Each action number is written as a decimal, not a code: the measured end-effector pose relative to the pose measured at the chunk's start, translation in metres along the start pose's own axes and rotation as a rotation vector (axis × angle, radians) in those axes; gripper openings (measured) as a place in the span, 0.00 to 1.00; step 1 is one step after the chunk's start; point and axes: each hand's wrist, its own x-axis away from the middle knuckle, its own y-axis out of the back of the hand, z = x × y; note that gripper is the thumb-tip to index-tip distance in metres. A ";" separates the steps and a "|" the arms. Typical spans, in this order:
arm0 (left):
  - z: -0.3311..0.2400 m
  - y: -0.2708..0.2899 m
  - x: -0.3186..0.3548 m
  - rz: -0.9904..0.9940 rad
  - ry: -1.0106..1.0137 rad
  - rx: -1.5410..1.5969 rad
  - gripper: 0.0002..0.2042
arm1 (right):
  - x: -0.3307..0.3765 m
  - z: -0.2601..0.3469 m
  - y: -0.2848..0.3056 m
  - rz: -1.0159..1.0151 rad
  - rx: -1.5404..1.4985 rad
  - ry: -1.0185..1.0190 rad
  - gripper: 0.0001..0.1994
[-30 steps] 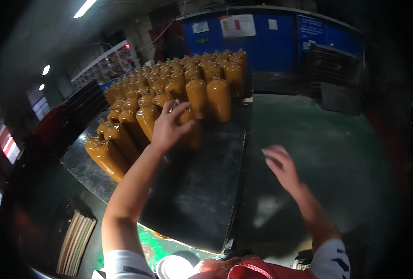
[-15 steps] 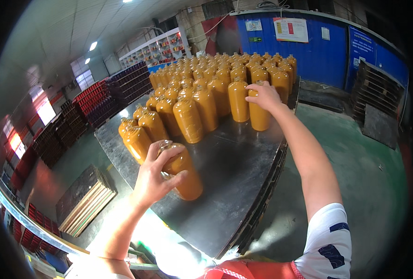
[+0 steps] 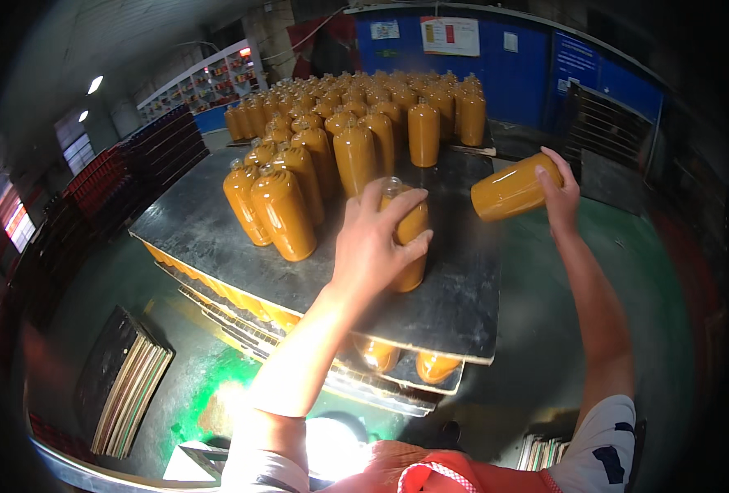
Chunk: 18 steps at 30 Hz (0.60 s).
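Observation:
My left hand (image 3: 377, 242) is closed round the shoulder of an amber glass bottle (image 3: 411, 261), which is upright over the front of the black board (image 3: 463, 316). Past the board's right side, my right hand (image 3: 561, 191) grips another amber bottle (image 3: 508, 189) round its neck end. That bottle is raised and tipped almost onto its side, its base toward the board. Left of my left hand, two amber bottles (image 3: 286, 218) stand close together. Farther back, a dense group of the same bottles (image 3: 356, 152) covers the board's far part.
Below the board, more amber bottles (image 3: 436, 366) show in a lower layer. A pile of thin boards (image 3: 130, 394) leans on the floor at left. Stacked dark crates (image 3: 163, 148) line the far left. A blue wall (image 3: 504, 86) stands behind, with wooden pallets (image 3: 611, 131) at its right.
The view has shifted. My right hand has lifted its bottle off the board, out to the right, and tipped it sideways. My left hand has carried its bottle rightward, away from the left-hand bottles.

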 end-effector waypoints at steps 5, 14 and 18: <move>0.021 0.020 0.059 -0.314 -0.062 0.131 0.25 | 0.072 0.087 0.028 -0.049 -0.242 -0.303 0.21; -0.027 0.113 0.238 -0.742 0.640 0.869 0.26 | 0.208 0.173 0.003 0.196 -0.794 -0.667 0.29; -0.024 0.140 0.335 -0.913 0.998 1.303 0.24 | 0.282 0.223 -0.040 0.280 -0.929 -0.966 0.29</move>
